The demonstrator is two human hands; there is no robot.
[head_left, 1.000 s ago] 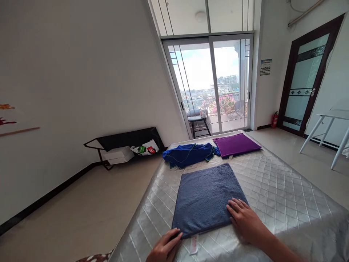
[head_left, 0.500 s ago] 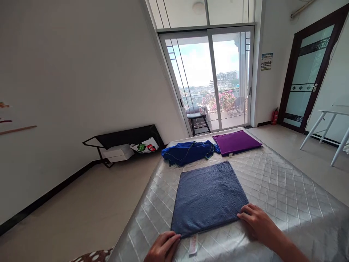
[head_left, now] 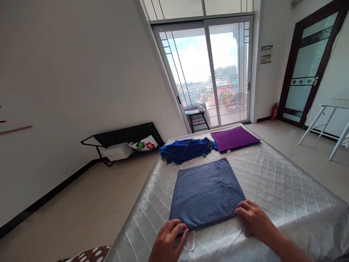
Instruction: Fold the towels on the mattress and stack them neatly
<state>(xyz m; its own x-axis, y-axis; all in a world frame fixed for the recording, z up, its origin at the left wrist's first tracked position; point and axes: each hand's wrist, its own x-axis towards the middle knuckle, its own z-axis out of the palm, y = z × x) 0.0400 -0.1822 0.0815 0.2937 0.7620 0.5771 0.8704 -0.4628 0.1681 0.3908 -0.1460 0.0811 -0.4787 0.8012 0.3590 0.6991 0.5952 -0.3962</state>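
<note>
Towel point(head_left: 207, 194), blue-grey, lying flat on the near part of the silver quilted mattress point(head_left: 275, 185) in front of you, its near edge towards your body and a white label point(head_left: 190, 241) jutting from that edge beside the left corner. Your left hand point(head_left: 169, 240) is at the near left corner, fingers curled and the thumb close beneath them in a narrow shape; whether they pinch the fabric cannot be told. Your right hand point(head_left: 254, 216) is at the near right corner, fingers bent and narrow, their tips touching the edge; here too a firm grip cannot be confirmed.

As for progress, you may judge the spreading largely done: the sides run fairly straight, the far corners lie down, and only slight ripples show on the pile near the front. What seems left is at the near edge, where both hands are busy and neither corner has been released. The number of layers cannot be read from this angle.

Beyond the towel, note two further pieces: a purple cloth point(head_left: 235, 139), flat and squared, with darker blue showing under its near edge, and a bright blue garment point(head_left: 185, 150), bunched and unsorted, just beside it on the left.
</note>
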